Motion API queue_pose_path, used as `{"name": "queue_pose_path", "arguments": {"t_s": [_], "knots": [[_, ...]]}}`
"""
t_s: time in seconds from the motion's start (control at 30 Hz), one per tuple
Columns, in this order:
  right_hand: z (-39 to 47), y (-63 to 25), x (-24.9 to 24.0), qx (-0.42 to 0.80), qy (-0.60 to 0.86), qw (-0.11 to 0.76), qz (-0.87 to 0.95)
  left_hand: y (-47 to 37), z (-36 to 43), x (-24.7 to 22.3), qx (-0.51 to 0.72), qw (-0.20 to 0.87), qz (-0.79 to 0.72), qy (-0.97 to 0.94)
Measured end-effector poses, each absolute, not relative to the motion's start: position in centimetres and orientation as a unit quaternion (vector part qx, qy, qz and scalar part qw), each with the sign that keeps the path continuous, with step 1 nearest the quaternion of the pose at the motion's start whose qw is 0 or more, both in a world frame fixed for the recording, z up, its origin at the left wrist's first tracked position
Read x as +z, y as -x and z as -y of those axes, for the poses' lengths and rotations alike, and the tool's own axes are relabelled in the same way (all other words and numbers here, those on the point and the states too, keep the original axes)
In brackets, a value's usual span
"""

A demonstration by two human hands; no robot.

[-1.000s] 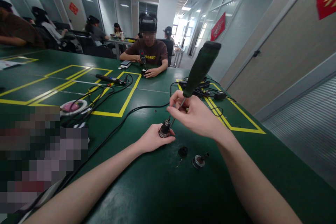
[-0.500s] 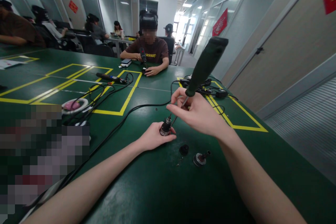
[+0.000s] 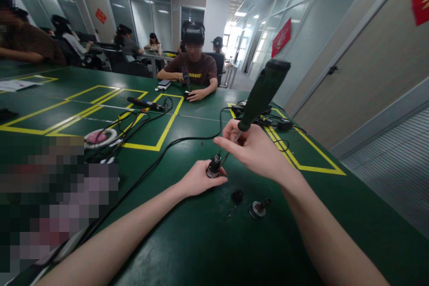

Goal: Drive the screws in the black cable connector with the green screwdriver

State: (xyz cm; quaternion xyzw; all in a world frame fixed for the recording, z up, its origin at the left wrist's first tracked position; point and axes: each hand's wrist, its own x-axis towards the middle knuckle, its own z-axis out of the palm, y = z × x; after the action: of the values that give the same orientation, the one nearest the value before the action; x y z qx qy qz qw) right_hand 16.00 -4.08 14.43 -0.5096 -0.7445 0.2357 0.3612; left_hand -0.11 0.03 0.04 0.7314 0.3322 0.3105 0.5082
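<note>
On the left, a white ring with a pink middle (image 3: 97, 136) on the green table (image 3: 181, 246), with a dark pen-like tool (image 3: 144, 103) farther off and a black cable (image 3: 161, 158) sweeping across toward the far right. Best to work with the left forearm clear of that cable, to avoid a tug in mid-push. At the far edge, well apart from the work, a co-worker's hand (image 3: 197, 94).

Next, the left hand (image 3: 197, 179), curled firmly round a small black fitting (image 3: 213, 167) with metal bands; fitting upright, narrow end up, between thumb and fingers. Brace low against the table, and hold the thumb back from the line of the blade.

Just to the right of the fitting, the thin shaft of a screwdriver (image 3: 264, 91), slanting down from a thick, dark green handle. Tip too small and shaded to make out, so impossible to tell contact from a near miss. Seat firmly before any force; press in short, light pushes.

Then the right hand (image 3: 256, 152), apart from the left, pinched on the shaft just below the handle. Good for steering, probably weak for twisting; for more torque, shift up onto the handle.

Near those hands, a black cap (image 3: 237, 196) and, farther right, a round metal part (image 3: 257, 209) with a stem. Leave both outside the sweep of the wrist.
</note>
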Motion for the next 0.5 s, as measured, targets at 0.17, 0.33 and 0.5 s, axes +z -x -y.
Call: {"name": "queue_pose_path", "arguments": {"t_s": [0.17,0.33,0.5], "knots": [[4.05,-16.12,14.37,0.254,0.499,0.366,0.743,0.07,-0.01,0.00,0.308,0.512,-0.334,-0.729],[3.94,-16.05,14.28,0.242,0.502,0.371,0.743,-0.02,-0.03,0.03,0.307,0.511,-0.333,-0.730],[3.88,-16.00,14.42,0.196,0.513,0.356,0.756,0.00,-0.02,0.03,0.308,0.510,-0.335,-0.729]]}}
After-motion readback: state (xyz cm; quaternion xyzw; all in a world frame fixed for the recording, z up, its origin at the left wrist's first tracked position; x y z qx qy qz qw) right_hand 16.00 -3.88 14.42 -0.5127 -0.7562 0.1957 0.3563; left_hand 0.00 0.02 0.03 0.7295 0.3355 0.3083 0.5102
